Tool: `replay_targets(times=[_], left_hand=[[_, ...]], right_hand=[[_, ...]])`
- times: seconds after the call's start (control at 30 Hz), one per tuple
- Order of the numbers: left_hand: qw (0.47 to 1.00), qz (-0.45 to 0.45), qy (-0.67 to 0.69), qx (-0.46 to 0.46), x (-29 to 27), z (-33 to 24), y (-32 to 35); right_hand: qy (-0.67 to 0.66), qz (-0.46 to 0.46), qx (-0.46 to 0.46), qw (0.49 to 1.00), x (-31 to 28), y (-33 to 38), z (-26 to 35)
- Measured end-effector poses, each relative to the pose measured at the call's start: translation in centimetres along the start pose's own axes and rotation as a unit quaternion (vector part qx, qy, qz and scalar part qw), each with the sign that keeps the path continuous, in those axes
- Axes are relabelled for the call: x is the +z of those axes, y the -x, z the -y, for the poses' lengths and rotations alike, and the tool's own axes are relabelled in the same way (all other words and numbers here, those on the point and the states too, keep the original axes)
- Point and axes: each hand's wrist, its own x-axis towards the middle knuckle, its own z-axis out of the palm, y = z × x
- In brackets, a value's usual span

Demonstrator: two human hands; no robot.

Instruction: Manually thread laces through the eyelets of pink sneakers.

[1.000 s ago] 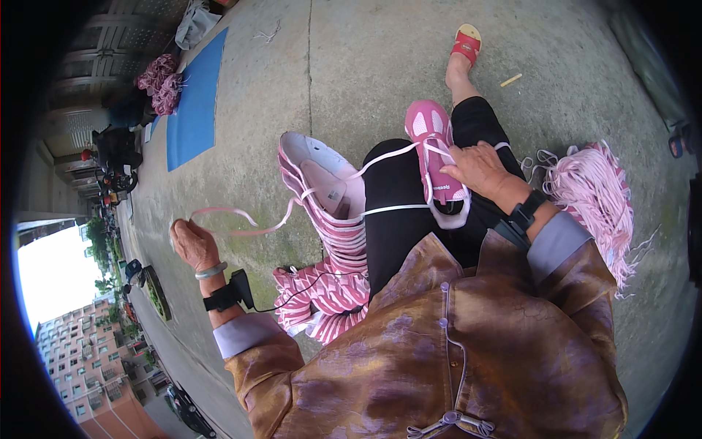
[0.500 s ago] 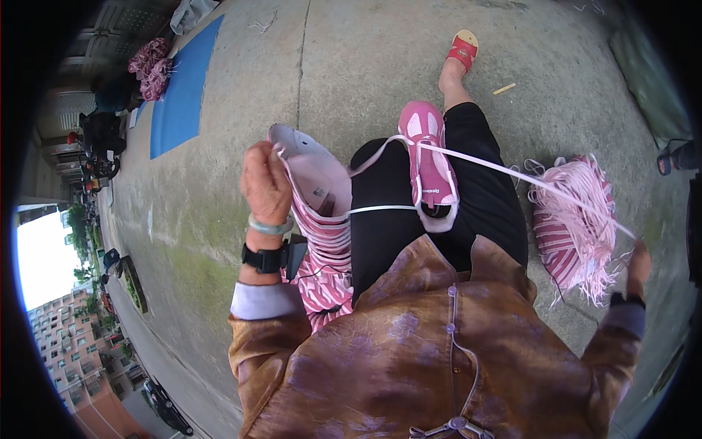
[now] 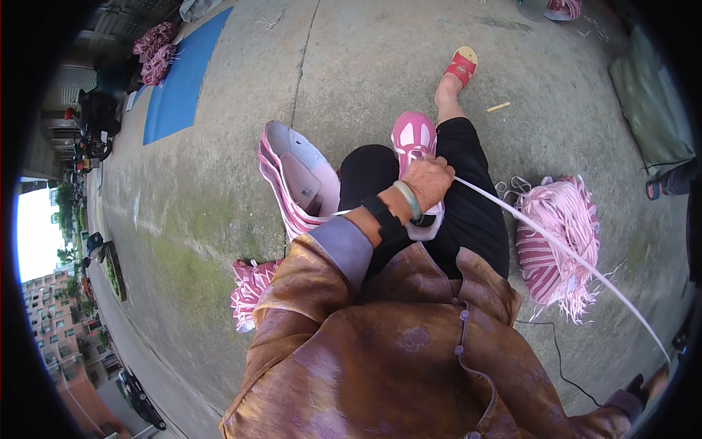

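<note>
A pink and white shoe upper (image 3: 415, 135) rests on my lap between my thighs. My left hand (image 3: 428, 181) is closed over its lacing area, hiding most of the eyelets. From under those fingers a pale shoelace (image 3: 563, 252) stretches far to the lower right. My right hand (image 3: 658, 382), arm extended, grips the lace's other end near the dark rim, where its fingers are partly cut off. Left of my knee stands a nested stack of pink and white uppers (image 3: 274, 183), open side up.
A bundle of striped pink uppers with loose laces (image 3: 559, 234) lies on the concrete at right. Another pink bundle (image 3: 254, 293) sits near my left elbow. Farther off are a blue mat (image 3: 179, 91), a green covered object (image 3: 651, 102) and another person's foot (image 3: 653, 190).
My left hand has moved right, from the stacked uppers to the upper on my lap. My right hand has drawn the lace farther down and right.
</note>
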Motion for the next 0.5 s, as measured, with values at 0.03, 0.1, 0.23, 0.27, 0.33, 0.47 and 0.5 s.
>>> replay_targets(times=[0.03,0.1,0.23,0.27,0.33,0.47,0.5], left_hand=[[1.000,-0.005,0.003,0.001,0.1,-0.5,-0.4],[0.986,-0.066,0.072,0.134,-0.4,-2.9,-1.9],[0.915,-0.125,0.272,0.270,-7.5,-11.2,-1.6],[0.890,-0.104,0.322,0.306,-8.9,-12.9,-1.7],[0.826,-0.112,0.404,0.377,-10.7,-14.9,-1.1],[0.727,0.013,0.467,0.503,-13.9,-17.6,-2.6],[0.720,0.012,0.471,0.510,-14.1,-17.2,-2.9]], right_hand=[[-0.036,-0.003,0.003,0.999,-0.6,0.2,0.6],[-0.159,0.034,0.057,0.985,1.7,0.6,0.4],[-0.365,0.292,0.118,0.876,25.7,12.2,30.6],[-0.433,0.362,0.070,0.823,27.4,14.4,33.4],[-0.480,0.501,0.029,0.720,28.1,19.8,41.7],[-0.414,0.659,-0.052,0.625,25.2,23.0,45.4],[-0.366,0.622,-0.129,0.680,24.7,23.2,45.1]])
